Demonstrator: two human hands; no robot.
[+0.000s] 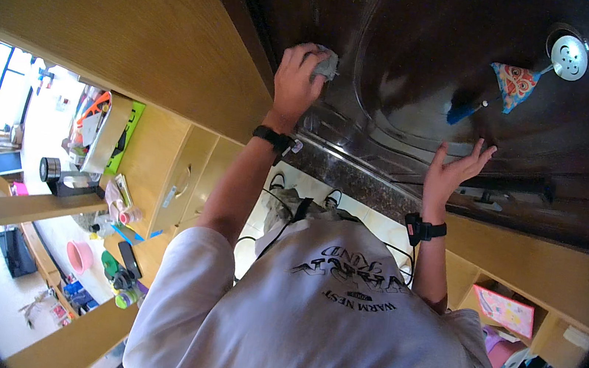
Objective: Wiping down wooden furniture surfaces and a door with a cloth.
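Observation:
My left hand (298, 81) is closed around a crumpled grey cloth (325, 65), which is against a glossy dark door panel (432, 29) near its left border. My right hand (455, 169) has its fingers spread at the lower part of the panel and holds nothing; whether its fingertips touch the surface is hard to tell. Above the right hand, a triangular patterned fabric charm (515, 84) with a blue tassel (462, 114) hangs from a white disc (569, 57) with moon and star shapes. A curved raised moulding (362, 75) runs between the hands.
A dark handle (517, 188) is right of the right hand. Wooden panelling (126, 22) borders the left side. Cabinets (191, 181) and a counter holding a box (105, 137), a black-lidded jar (51, 170) and a pink container (79, 257) stand left. At right, a wooden shelf holds a pink illustrated box (504, 311).

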